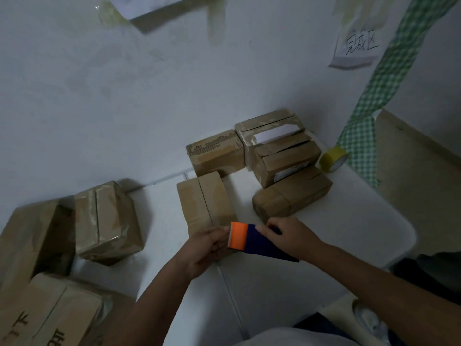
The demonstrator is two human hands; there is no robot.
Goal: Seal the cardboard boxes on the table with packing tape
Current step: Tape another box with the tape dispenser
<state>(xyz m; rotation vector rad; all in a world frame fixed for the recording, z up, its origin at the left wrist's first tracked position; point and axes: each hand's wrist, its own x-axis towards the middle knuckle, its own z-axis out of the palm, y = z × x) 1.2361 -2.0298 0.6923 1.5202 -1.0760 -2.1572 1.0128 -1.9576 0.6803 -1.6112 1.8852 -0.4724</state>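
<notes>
Now, from the head view, our right hand (287, 237) grips the dispenser (252, 242) at the near edge of the box (204, 206); our left hand (207, 245), fingers curled, steadies that edge. We should press firmly and pull straight along the seam.

Both bare forearms reach in from the bottom of the head view, the left rising from about 7 o'clock and the right from about 4 o'clock, and they meet just below the middle. The left hand (207, 248) lies palm toward the right, fingers curled, its fingertips (220, 242) against the orange end of a tape dispenser (252, 239). The right hand (287, 237) sits at 3 o'clock of the left one, knuckles up, wrist straight, its fingers bent over the dark blue body of the dispenser and gripping it. The two hands are close together, apart only by the dispenser's width.
</notes>
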